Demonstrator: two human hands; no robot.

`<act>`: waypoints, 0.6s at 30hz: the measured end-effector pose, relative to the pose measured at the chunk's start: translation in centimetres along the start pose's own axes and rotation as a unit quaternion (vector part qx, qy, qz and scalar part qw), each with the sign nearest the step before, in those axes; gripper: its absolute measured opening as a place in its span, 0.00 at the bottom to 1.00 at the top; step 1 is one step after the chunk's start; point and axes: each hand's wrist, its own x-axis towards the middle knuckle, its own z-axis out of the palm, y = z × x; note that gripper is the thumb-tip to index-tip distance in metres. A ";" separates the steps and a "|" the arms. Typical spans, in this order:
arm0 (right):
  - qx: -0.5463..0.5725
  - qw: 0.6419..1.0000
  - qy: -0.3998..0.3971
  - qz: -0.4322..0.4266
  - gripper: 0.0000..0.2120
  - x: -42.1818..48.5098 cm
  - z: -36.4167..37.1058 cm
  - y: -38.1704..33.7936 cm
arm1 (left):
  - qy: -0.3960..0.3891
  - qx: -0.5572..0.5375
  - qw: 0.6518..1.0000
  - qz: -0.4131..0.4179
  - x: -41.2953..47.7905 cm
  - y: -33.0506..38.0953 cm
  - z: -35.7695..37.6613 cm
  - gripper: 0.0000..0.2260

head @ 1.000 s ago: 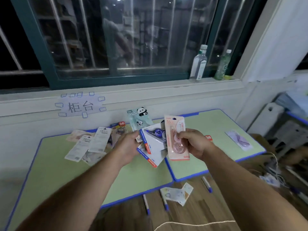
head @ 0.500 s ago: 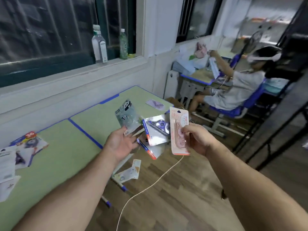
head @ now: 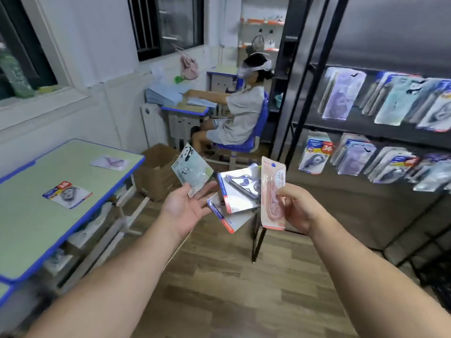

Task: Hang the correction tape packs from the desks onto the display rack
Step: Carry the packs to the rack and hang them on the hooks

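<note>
Head | left hand [head: 188, 206]: panda pack [head: 191, 170] | right hand [head: 300, 211]: pink pack [head: 271, 191], maybe "30"

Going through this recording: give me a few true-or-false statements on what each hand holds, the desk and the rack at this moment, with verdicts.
1. The right hand pinches a pink pack. True.
2. The left hand is empty. False: it holds fanned packs, a panda pack among them.
3. No packs lie on the desk. False: a red-and-blue pack and a lilac pack lie there.
4. The display rack already carries hanging packs. True.
5. The pink pack hangs on the rack. False: it is in the hand, apart from the rack.
</note>
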 end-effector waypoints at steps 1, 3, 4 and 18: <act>0.001 1.000 0.013 -0.004 0.21 -0.4 -2.6 -0.6 | -0.005 -0.001 1.000 -0.008 1.0 -1.7 1.6 0.20; 0.006 0.999 0.038 -0.005 0.21 -1.4 -7.3 -1.7 | -0.027 0.011 0.999 -0.029 2.7 -5.1 5.0 0.19; 0.003 0.999 0.050 -0.002 0.20 -1.9 -9.3 -2.2 | -0.045 0.026 0.998 -0.044 3.3 -6.7 6.8 0.18; -0.028 0.967 0.252 -0.002 0.07 -6.6 -30.3 -5.4 | -0.321 0.350 0.850 -0.228 13.3 -25.3 25.5 0.18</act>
